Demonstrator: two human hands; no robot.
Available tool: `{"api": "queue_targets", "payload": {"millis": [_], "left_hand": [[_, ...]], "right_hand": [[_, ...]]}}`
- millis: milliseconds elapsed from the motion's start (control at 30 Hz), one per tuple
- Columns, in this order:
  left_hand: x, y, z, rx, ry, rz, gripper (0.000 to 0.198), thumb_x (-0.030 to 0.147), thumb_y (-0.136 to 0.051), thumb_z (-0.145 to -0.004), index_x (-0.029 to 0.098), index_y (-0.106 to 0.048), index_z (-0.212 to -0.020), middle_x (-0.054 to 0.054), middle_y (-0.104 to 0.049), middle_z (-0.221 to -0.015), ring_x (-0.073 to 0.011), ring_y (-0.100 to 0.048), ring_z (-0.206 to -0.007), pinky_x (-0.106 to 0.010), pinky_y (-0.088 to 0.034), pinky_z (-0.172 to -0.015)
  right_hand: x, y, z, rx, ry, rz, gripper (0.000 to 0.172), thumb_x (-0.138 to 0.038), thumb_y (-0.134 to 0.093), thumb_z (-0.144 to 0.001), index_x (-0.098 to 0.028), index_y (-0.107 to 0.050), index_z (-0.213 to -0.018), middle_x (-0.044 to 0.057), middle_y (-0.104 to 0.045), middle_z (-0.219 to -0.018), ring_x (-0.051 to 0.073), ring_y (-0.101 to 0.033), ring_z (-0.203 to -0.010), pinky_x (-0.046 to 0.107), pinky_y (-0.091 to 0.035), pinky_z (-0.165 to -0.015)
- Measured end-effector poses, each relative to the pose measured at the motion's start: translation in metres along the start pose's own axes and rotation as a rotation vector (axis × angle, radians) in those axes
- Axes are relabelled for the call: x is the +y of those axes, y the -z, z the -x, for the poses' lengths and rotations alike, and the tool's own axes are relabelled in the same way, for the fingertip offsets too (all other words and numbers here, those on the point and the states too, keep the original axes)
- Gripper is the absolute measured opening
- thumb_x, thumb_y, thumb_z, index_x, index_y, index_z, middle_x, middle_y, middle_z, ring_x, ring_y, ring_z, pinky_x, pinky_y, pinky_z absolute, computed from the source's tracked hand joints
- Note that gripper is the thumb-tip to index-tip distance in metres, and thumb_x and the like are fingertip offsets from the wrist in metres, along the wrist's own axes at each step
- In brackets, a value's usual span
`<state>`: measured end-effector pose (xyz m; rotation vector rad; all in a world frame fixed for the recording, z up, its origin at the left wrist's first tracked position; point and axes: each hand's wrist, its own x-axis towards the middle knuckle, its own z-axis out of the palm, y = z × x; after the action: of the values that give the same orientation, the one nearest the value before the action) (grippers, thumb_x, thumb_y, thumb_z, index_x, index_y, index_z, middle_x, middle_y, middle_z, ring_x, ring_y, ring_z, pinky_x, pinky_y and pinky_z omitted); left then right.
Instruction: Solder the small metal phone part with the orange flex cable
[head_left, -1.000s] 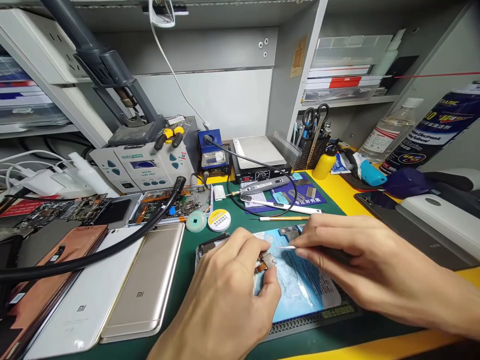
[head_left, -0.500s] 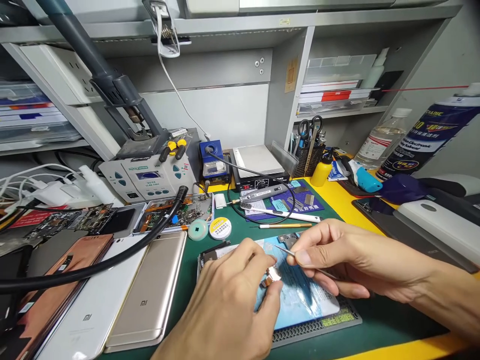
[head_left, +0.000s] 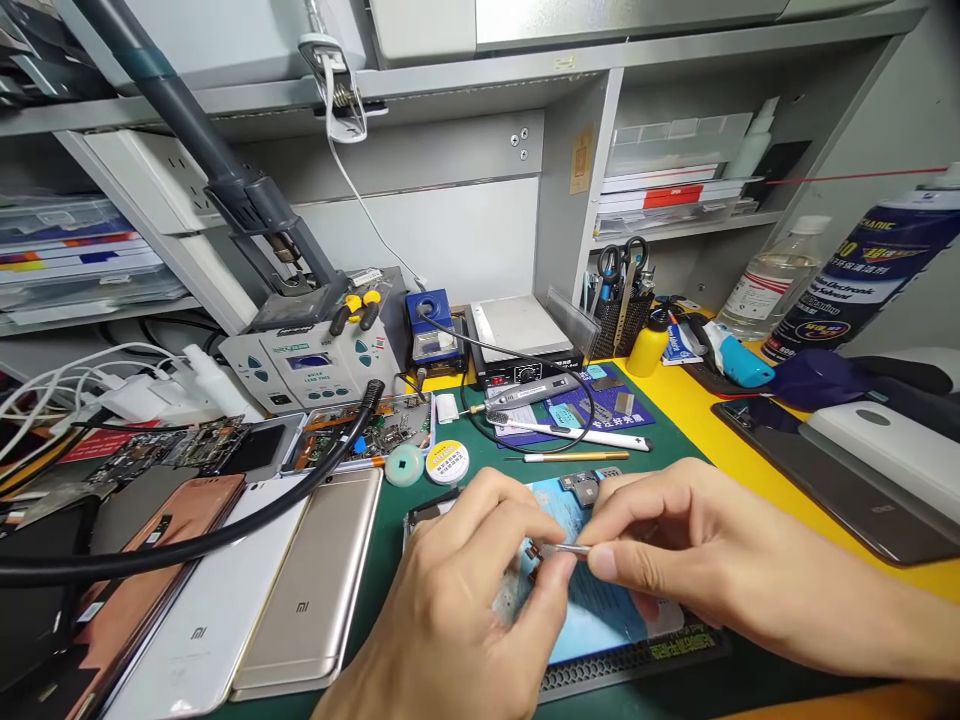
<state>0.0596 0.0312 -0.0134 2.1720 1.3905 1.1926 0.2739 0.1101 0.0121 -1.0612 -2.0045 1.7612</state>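
Observation:
My left hand (head_left: 480,590) pinches a small metallic part with copper-coloured edges (head_left: 534,552) between thumb and fingers. My right hand (head_left: 660,550) grips a thin metal tool (head_left: 574,549), its tip against the small part at my left fingertips. Below both hands lies a phone-sized panel with a light blue surface (head_left: 600,620), resting on a grey patterned mat (head_left: 585,682). A small dark circuit piece (head_left: 589,487) sits at the panel's upper edge, just behind my right fingers.
Several phones, one of them gold (head_left: 315,590), lie at the left under a black hose (head_left: 225,535). Behind the hands are a round tin (head_left: 448,461), a gold-handled tool (head_left: 574,457) and a white brush (head_left: 577,432). A yellow bottle (head_left: 649,345) stands at the back right.
My right hand has moved down and left, bringing the tool's tip onto the small part. The part has turned in my left fingers. The view has shifted slightly.

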Motion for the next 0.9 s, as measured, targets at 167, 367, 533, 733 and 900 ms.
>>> {"api": "queue_targets", "payload": {"millis": [167,367,533,733,900], "left_hand": [[-0.003,0.001,0.001,-0.032,-0.029,0.006,0.020,0.005,-0.062,-0.093,0.023,-0.068,-0.101,0.000,-0.066,-0.094,-0.0115,-0.066,-0.082,-0.026,-0.047,-0.068],[0.000,0.002,0.000,-0.100,-0.012,0.034,0.022,0.004,-0.063,-0.093,0.024,-0.070,-0.098,0.001,-0.069,-0.090,-0.0118,-0.066,-0.079,-0.026,-0.045,-0.065],[0.001,0.003,-0.002,-0.111,-0.011,0.060,0.023,0.003,-0.063,-0.092,0.025,-0.071,-0.096,0.003,-0.070,-0.088,-0.0097,-0.066,-0.076,-0.024,-0.045,-0.065],[0.000,0.003,-0.001,-0.109,-0.033,0.077,0.024,0.003,-0.063,-0.093,0.024,-0.072,-0.100,0.001,-0.072,-0.091,-0.0111,-0.068,-0.082,-0.024,-0.052,-0.074],[-0.002,0.004,0.002,-0.107,-0.049,0.037,0.026,0.003,-0.065,-0.092,0.026,-0.070,-0.103,0.003,-0.072,-0.092,-0.0109,-0.069,-0.082,-0.025,-0.051,-0.074]], "right_hand": [[0.001,-0.001,0.005,0.005,-0.009,0.040,0.023,-0.045,-0.082,-0.087,-0.022,-0.084,-0.087,-0.004,-0.053,-0.068,0.012,-0.045,-0.062,0.025,-0.035,-0.053],[0.000,0.002,0.008,-0.006,0.039,0.180,0.023,-0.040,-0.070,-0.095,-0.023,-0.084,-0.088,-0.001,-0.059,-0.075,0.015,-0.052,-0.068,0.027,-0.040,-0.059],[0.001,0.006,0.006,-0.037,0.023,0.220,0.020,-0.036,-0.070,-0.095,-0.022,-0.081,-0.087,-0.001,-0.063,-0.076,0.015,-0.054,-0.067,0.026,-0.040,-0.057],[0.003,0.006,0.011,0.006,0.097,0.284,0.023,-0.040,-0.068,-0.098,-0.023,-0.082,-0.092,0.000,-0.070,-0.082,0.016,-0.061,-0.072,0.025,-0.046,-0.061],[0.003,0.004,0.014,0.039,0.176,0.317,0.022,-0.039,-0.068,-0.098,-0.026,-0.084,-0.094,0.001,-0.075,-0.083,0.016,-0.066,-0.070,0.023,-0.052,-0.060]]}}
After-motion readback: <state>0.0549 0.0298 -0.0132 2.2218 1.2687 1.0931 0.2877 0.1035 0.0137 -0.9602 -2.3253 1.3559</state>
